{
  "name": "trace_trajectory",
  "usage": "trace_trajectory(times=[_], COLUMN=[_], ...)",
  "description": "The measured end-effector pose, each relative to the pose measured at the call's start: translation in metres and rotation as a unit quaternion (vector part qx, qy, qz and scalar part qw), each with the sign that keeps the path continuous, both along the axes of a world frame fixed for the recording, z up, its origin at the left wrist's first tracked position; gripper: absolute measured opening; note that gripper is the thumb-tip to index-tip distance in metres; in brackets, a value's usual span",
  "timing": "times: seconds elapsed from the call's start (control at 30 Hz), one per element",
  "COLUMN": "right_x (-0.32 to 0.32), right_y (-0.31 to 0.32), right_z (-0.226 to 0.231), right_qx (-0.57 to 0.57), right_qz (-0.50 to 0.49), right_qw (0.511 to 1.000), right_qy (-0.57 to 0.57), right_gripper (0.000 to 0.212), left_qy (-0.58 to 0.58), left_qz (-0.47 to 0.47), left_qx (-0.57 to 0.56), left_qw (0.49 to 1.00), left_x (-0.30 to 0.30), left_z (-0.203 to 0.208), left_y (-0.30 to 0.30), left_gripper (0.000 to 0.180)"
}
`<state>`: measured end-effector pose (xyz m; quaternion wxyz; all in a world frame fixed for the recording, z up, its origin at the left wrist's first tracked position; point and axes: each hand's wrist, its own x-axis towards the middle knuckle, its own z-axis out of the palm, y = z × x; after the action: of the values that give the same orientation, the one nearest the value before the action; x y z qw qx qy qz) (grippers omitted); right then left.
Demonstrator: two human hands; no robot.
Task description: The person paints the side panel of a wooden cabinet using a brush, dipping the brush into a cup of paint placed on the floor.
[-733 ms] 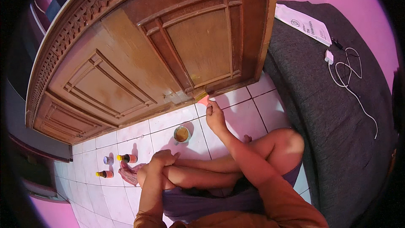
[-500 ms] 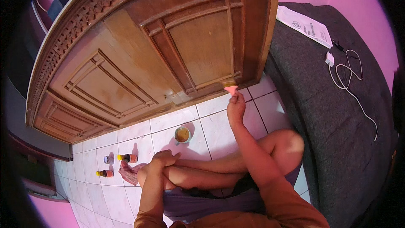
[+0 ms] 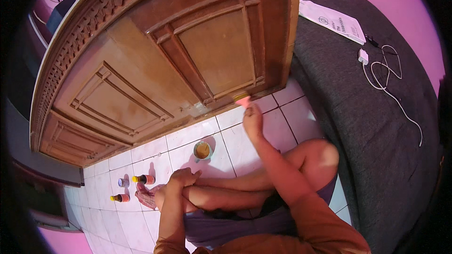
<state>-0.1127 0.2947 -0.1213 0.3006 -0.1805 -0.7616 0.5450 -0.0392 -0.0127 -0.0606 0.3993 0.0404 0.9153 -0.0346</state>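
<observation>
The outstretched right hand (image 3: 253, 119) has moved leftward, gripping a brush (image 3: 242, 101), the left hand (image 3: 184, 178) loose on a leg (image 3: 219, 198).

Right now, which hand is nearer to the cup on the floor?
Left: the left hand rests on the legs, just short of the cup. The right hand, holding a pink-handled brush, is farther off, beyond the cup to its right.

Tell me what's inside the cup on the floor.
The cup holds a brownish liquid, its surface visible from above. The cup's bottom is covered by it and cannot be seen.
</observation>
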Motion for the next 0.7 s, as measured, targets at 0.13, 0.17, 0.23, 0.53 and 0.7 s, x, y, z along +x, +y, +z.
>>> trace_trajectory(times=[0.13,0.17,0.23,0.53,0.7], right_x=[-0.007,-0.007,-0.003,0.012,0.040], right_y=[0.024,0.022,-0.002,-0.004,-0.011], right_z=[0.004,0.000,-0.009,0.011,0.103], right_qx=[-0.069,-0.067,-0.038,0.031,-0.125], right_qz=[-0.142,-0.143,-0.049,0.124,0.236], right_qw=[0.987,0.987,0.998,0.992,0.953], right_qy=[0.023,0.024,-0.005,-0.004,-0.142], right_gripper=[0.025,0.025,0.025,0.020,0.019], left_qy=[-0.035,-0.036,-0.011,-0.017,-0.006], left_qz=[0.005,0.009,-0.009,0.032,-0.010], left_qx=[-0.002,0.001,0.017,0.062,0.054], left_qw=[0.999,0.999,1.000,0.997,0.998], left_x=[-0.003,-0.004,-0.005,-0.009,-0.006], left_z=[0.002,0.002,-0.005,-0.007,-0.007], left_y=[0.006,0.008,0.002,-0.001,-0.007], left_gripper=[0.079,0.079,0.078,0.072,0.061])
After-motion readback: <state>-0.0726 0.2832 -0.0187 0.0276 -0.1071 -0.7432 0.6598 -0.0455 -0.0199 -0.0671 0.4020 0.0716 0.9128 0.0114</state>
